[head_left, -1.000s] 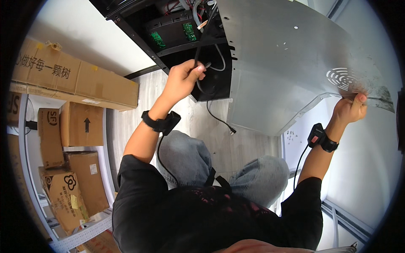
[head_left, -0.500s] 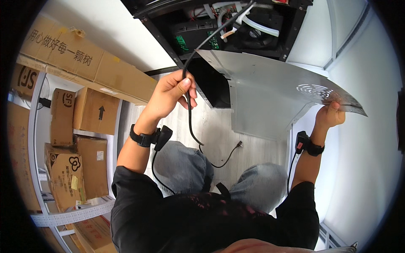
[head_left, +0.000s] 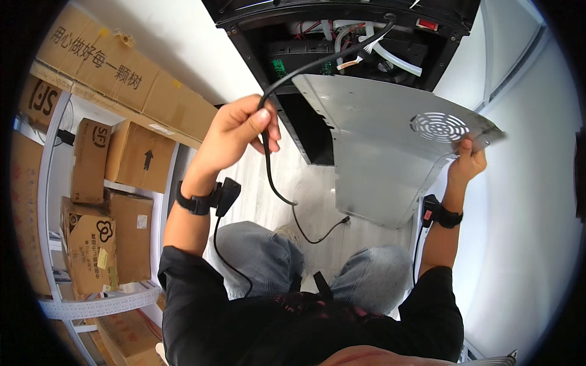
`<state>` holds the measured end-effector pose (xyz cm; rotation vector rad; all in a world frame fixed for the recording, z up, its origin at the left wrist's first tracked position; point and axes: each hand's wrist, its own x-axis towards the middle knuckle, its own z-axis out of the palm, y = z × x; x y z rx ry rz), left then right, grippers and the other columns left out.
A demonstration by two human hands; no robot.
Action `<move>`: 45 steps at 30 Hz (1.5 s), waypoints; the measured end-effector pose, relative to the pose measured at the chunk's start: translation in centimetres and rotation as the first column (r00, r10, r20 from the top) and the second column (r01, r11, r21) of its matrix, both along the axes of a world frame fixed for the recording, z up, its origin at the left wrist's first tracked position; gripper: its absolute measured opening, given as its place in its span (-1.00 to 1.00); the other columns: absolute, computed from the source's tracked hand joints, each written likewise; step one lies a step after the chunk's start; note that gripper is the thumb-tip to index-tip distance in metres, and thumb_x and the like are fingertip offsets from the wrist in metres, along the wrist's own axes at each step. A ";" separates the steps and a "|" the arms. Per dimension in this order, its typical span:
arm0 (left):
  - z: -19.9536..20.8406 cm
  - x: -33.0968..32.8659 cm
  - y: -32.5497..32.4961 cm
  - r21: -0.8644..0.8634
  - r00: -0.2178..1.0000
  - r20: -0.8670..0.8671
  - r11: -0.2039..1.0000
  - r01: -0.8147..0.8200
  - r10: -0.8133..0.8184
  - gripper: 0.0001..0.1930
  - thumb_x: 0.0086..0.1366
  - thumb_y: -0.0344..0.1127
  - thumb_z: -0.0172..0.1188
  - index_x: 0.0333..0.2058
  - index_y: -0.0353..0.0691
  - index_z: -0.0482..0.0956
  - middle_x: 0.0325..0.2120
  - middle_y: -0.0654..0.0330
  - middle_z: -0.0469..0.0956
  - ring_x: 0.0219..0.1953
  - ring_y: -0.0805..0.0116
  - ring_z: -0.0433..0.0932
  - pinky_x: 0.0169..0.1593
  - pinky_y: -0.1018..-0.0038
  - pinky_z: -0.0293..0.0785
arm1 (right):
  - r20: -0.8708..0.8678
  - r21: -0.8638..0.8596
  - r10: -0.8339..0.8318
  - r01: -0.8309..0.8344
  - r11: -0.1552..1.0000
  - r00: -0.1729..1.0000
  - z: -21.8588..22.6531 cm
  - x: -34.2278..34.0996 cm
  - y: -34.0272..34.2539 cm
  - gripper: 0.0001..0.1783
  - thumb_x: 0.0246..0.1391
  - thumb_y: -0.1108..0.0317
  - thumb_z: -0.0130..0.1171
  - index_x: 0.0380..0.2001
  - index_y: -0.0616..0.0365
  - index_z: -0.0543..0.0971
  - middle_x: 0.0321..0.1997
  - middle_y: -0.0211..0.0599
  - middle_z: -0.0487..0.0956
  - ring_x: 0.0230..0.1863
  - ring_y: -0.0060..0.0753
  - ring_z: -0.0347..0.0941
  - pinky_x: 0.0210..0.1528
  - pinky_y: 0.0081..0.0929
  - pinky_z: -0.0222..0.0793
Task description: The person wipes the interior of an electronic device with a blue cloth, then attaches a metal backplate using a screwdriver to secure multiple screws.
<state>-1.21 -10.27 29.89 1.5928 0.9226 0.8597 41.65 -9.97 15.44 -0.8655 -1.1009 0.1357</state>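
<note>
My left hand (head_left: 244, 130) is closed around a black power cord (head_left: 317, 61). From the top of the opened black machine (head_left: 256, 56) the cord runs down to my fingers, then hangs to the floor, where its plug end (head_left: 345, 220) lies. With my right hand (head_left: 469, 163) I pinch the right edge of a grey sheet-metal panel (head_left: 378, 140), beside its round vent slots (head_left: 439, 127). The panel is tilted in front of the machine's lower part. Above it show a fan (head_left: 386, 60), a white tube (head_left: 400, 63) and wires inside the machine.
Cardboard boxes (head_left: 137, 158) fill a white metal shelf (head_left: 101, 302) on the left, and a long carton (head_left: 122, 85) lies across its top. A white wall (head_left: 525, 201) stands close on the right. A red switch (head_left: 427, 25) sits at the machine's upper right.
The panel's right side has swung left and toward me with my right hand. My left hand has shifted slightly left with the cord. More of the machine's top edge shows.
</note>
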 end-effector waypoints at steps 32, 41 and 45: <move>-15.0 2.4 4.2 0.265 0.853 0.147 0.811 -0.522 0.501 -0.58 0.31 -0.10 0.12 -0.63 -0.27 0.34 -0.72 0.37 0.29 -0.59 0.61 0.22 -0.53 0.57 0.16 | -0.283 -0.395 0.301 -0.396 0.829 0.911 5.7 -5.1 2.8 -0.55 0.18 0.06 0.10 -0.26 0.34 0.56 -0.26 -0.30 0.59 -0.27 -0.56 0.46 -0.17 -0.59 0.35; -15.0 2.5 4.9 0.262 0.817 0.203 0.773 -0.577 0.540 -0.55 0.30 -0.14 0.14 -0.67 -0.23 0.25 -0.75 0.42 0.19 -0.62 0.64 0.11 -0.57 0.60 0.08 | -0.186 -0.419 0.242 -0.299 0.857 0.952 5.6 -5.2 3.4 -0.54 0.13 0.04 0.17 -0.29 0.34 0.59 -0.30 -0.32 0.59 -0.29 -0.59 0.43 -0.23 -0.63 0.32; -14.3 2.3 4.8 0.254 0.822 0.236 0.784 -0.567 0.518 -0.56 0.30 -0.16 0.15 -0.67 -0.23 0.24 -0.74 0.43 0.18 -0.61 0.65 0.11 -0.57 0.60 0.08 | -0.158 -0.414 0.189 -0.239 0.878 0.969 6.1 -6.1 3.3 -0.53 0.12 0.03 0.19 -0.30 0.34 0.60 -0.31 -0.32 0.59 -0.31 -0.60 0.42 -0.25 -0.64 0.31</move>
